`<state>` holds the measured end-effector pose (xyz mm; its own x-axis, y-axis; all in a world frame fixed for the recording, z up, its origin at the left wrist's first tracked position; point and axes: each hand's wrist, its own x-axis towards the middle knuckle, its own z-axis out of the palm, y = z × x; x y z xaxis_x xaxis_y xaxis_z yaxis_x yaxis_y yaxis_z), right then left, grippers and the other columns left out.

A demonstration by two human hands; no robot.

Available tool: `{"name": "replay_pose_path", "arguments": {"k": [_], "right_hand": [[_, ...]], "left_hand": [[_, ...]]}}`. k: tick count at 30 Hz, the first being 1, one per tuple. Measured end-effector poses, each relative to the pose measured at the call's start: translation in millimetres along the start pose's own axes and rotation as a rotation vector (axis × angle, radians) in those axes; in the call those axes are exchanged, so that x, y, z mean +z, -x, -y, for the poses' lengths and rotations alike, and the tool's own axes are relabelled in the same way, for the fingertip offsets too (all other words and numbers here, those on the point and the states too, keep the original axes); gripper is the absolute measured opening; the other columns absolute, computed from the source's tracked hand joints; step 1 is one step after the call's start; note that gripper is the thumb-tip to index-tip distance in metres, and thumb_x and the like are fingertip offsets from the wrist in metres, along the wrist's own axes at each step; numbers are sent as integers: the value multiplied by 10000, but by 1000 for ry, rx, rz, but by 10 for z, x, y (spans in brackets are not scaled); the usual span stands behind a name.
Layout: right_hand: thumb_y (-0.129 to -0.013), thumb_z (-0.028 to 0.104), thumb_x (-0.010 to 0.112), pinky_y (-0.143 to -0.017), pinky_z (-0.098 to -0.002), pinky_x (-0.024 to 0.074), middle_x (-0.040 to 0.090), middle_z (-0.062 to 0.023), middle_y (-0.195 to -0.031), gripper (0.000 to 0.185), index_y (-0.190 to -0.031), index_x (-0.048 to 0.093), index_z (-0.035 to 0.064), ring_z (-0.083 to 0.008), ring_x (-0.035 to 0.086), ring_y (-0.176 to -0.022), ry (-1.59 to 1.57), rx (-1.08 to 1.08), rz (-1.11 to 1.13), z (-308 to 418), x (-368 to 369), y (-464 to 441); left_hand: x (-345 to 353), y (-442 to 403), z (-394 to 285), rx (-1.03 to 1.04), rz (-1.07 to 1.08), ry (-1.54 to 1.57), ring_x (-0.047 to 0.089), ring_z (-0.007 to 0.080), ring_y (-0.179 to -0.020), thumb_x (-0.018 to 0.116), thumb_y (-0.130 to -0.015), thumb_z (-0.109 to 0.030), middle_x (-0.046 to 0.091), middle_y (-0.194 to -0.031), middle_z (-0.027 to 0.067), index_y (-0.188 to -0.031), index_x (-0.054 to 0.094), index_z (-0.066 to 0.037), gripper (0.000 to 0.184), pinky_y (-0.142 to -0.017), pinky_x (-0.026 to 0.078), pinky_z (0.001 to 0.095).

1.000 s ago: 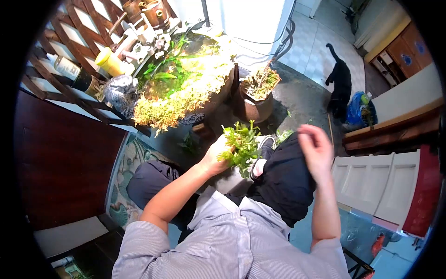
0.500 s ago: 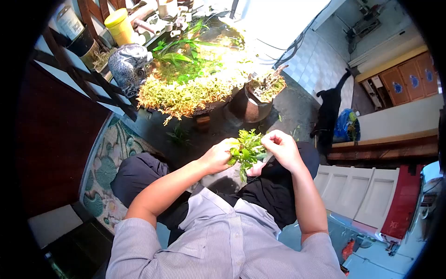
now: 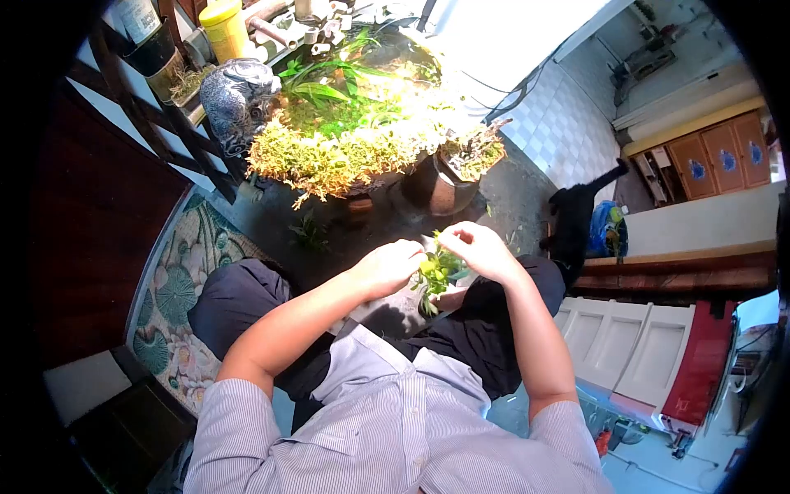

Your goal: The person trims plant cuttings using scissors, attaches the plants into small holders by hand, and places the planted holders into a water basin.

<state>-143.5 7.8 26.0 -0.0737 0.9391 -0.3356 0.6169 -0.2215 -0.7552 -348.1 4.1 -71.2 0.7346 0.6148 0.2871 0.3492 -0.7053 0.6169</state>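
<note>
A small bunch of green leafy sprigs (image 3: 440, 276) is between my two hands, above the floor between my knees. My left hand (image 3: 390, 270) is closed around its left side, the fingers curled and partly hidden. At the upper right edge of the bunch, my right hand (image 3: 481, 250) has thumb and fingertips pinched together among the leaves. Exactly which leaf or stem lies in that pinch is too small to make out.
Ahead stands a planter (image 3: 337, 169) of bright, sunlit plants, with a brown clay pot (image 3: 436, 188) beside it. A grey patterned ceramic figure (image 3: 237, 103) and a yellow container (image 3: 224, 31) are at left. To the right, a black animal (image 3: 572, 218) stands near a blue bag (image 3: 607, 226).
My right hand has moved left and slightly up, from the bunch's right side to its top. My left hand has turned over the bunch a little. The black animal has shifted slightly.
</note>
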Motion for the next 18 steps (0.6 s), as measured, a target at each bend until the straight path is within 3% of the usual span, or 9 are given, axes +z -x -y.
{"name": "replay_pose_path", "arguments": {"k": [2, 4, 6, 11, 13, 16, 17, 18], "right_hand": [[-813, 298, 679, -676, -269, 471, 635, -34, -778, 280, -882, 645, 28, -94, 566, -726, -9, 19, 173, -143, 24, -73], [-810, 263, 677, -646, -265, 463, 630, -16, -744, 245, -838, 638, 22, -90, 546, -679, -5, -11, 159, -166, 10, -73], [-820, 204, 687, -641, -229, 449, 612, 7, -743, 188, -821, 631, 24, -61, 533, -682, -180, 45, 51, -172, -17, -64], [-830, 252, 691, -606, -239, 474, 636, -32, -730, 242, -792, 639, 19, -94, 580, -624, -440, 86, -159, -340, -68, -122], [-838, 225, 680, -613, -240, 489, 654, -53, -750, 217, -808, 635, 15, -103, 589, -624, -540, 112, -240, -302, -134, -127], [-841, 204, 674, -637, -238, 492, 665, -61, -791, 214, -893, 646, -2, -102, 599, -661, -538, 125, -305, -453, -225, -184], [-843, 197, 672, -664, -237, 492, 667, -67, -831, 232, -952, 645, -6, -105, 605, -702, -498, 74, -310, -543, -219, -212], [-844, 191, 670, -691, -236, 491, 669, -74, -871, 262, -1011, 644, -9, -109, 610, -744, -457, 22, -317, -551, -216, -219]], "left_hand": [[-57, -8, -22, 22, 30, 0, 552, 341, -906, 519, -787, -101, 551, -911, 186, -931, 531, 2, 177, -783, 480, 402], [-64, 12, 8, 35, 36, -22, 550, 338, -910, 534, -773, -100, 551, -919, 181, -940, 532, -3, 193, -784, 482, 404], [-82, 25, -2, 49, 40, -43, 549, 335, -915, 549, -759, -99, 550, -927, 177, -950, 534, -8, 212, -785, 483, 405], [-129, 64, 79, -54, 38, 21, 533, 345, -973, 624, -700, -107, 524, -1024, 171, -1021, 511, -13, 353, -832, 468, 416], [-156, 43, 118, -193, 182, 29, 518, 361, -1037, 639, -694, -105, 513, -1104, 188, -1111, 497, -24, 448, -893, 445, 412], [-140, 76, 157, -241, 107, 142, 503, 373, -1077, 635, -690, -109, 507, -1128, 196, -1164, 486, -32, 503, -918, 432, 409], [-133, 92, 167, -198, 40, 138, 521, 348, -982, 639, -708, -167, 491, -993, 180, -1056, 508, 5, 410, -846, 452, 427], [-128, 94, 183, -197, 41, 137, 521, 348, -982, 639, -708, -167, 491, -993, 180, -1056, 508, 5, 410, -846, 452, 427]]}}
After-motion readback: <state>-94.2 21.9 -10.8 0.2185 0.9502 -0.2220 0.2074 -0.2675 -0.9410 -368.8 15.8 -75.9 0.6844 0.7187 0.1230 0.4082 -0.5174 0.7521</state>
